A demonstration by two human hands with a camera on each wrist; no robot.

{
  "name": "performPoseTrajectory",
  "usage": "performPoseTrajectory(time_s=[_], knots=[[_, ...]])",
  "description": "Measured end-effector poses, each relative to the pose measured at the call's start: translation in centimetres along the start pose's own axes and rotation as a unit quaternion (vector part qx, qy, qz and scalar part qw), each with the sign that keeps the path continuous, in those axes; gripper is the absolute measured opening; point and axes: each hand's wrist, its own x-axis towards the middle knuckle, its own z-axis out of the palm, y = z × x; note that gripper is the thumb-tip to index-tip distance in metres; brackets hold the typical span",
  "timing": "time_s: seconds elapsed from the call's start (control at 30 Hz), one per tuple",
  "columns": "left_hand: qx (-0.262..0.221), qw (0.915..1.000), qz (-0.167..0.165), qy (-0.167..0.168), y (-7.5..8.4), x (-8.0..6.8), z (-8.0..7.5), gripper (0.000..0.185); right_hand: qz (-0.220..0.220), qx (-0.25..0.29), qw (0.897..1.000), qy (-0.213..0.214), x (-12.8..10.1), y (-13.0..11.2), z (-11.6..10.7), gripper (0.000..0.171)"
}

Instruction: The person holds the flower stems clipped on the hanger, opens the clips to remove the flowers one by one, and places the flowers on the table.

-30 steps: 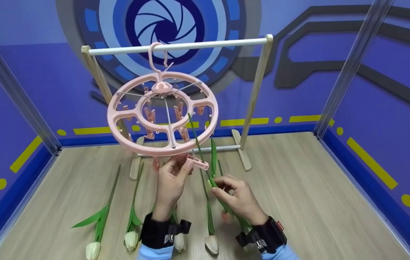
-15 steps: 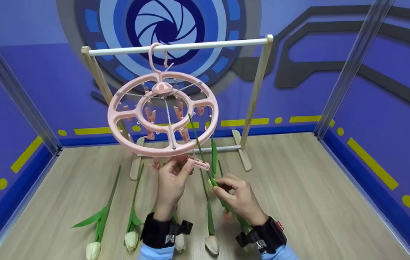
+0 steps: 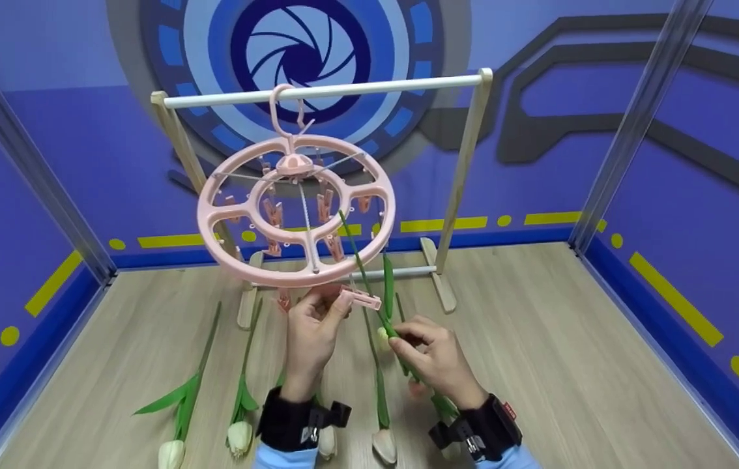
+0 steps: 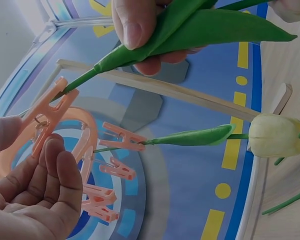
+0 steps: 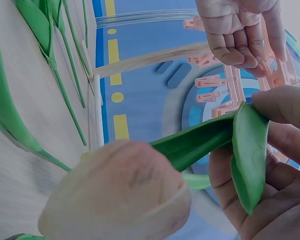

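My left hand (image 3: 311, 339) pinches a pink clothespin (image 3: 362, 298) between thumb and fingers, below the front rim of a round pink clip hanger (image 3: 259, 275). In the left wrist view, a thin green stem passes between the jaws of that clothespin. My right hand (image 3: 440, 358) holds the same artificial tulip by its green leaves (image 4: 210, 35), just below the clip. Its pale pinkish bloom (image 5: 115, 195) points down towards the right wrist camera. Behind it, a cream tulip (image 4: 275, 135) hangs head-down from another clothespin (image 4: 122, 137).
The hanger hooks over the white bar (image 3: 382, 86) of a wooden-legged rack. Several tulips lie on the wooden table, among them one at the far left (image 3: 171, 454) and one between my wrists (image 3: 384, 447). Blue panels (image 3: 682, 195) enclose the table.
The head view has tilted slightly, so everything sits a little lower in it. Both hands keep nearly the same hold on clothespin and tulip.
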Motion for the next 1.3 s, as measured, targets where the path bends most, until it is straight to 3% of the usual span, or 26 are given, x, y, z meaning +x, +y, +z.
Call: performPoseTrajectory(time_s=[0.7,1.03,1.3], knots=[[0.007,0.9995,0.027,0.016,-0.1,0.15,-0.14,0.011,-0.015,-0.01,1.0,0.004,0.05,-0.39,-0.38,0.011],[0.02,0.9987,0.046,-0.006,-0.1,-0.15,-0.44,0.011,-0.004,-0.022,1.0,-0.003,0.16,-0.28,-0.65,0.01],[0.012,0.9992,0.036,0.009,-0.08,0.08,-0.26,0.012,-0.021,-0.017,1.0,0.004,0.11,-0.18,-0.69,0.01]])
